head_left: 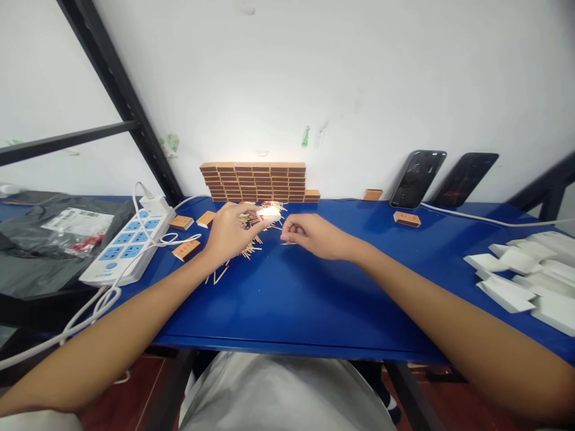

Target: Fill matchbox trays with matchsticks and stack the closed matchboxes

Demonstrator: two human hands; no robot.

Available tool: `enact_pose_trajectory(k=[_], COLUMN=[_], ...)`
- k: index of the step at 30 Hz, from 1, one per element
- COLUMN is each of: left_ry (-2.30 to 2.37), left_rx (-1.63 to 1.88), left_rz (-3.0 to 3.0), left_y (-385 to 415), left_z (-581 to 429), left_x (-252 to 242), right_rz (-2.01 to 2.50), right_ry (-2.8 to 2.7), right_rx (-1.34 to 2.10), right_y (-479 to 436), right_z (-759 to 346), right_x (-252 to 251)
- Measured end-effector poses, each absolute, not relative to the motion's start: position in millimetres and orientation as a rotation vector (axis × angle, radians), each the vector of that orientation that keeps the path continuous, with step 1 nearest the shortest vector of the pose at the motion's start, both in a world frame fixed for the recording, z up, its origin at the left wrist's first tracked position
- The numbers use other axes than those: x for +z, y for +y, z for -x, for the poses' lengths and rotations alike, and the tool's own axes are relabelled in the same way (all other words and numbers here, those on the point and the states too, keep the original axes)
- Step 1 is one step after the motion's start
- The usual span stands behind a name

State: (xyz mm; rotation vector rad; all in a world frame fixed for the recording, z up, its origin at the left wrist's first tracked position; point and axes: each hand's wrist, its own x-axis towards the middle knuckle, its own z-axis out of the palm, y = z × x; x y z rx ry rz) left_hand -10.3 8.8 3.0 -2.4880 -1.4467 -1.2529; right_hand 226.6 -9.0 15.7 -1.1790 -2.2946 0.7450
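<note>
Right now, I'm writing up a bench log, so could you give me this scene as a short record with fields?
Left hand: holding small white tray, partly washed out by glare
Right hand: fingers curled by a match; grip unclear
Loose matches: spread near left hand
By wall: matchbox stack, two phones
Left side: power strip
Right side: white pieces
Surface: blue table

Smooth, glossy tabletop (287, 305), perhaps painted metal; wooden matches (247, 250).
</note>
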Motion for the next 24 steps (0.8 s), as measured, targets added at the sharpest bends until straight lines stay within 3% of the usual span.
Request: enact_pose_trajectory(k=[8, 19, 24], left_ry=[-1.417, -1.433, -1.433], left_rx=[-1.247, -1.259, -1.245], left_rz=[2.503, 2.516, 2.520], left_y=[9, 6, 6], left_z=[11, 8, 9], left_x=[2, 5, 4], right_rz=[1.088, 1.215, 1.282], right_ry=[-1.891, -2.368, -2.465], right_rx=[1.250, 0.656, 0.657], right_y=[4, 6, 8], right_z=[-230, -241, -244], right_x=[7, 9, 5])
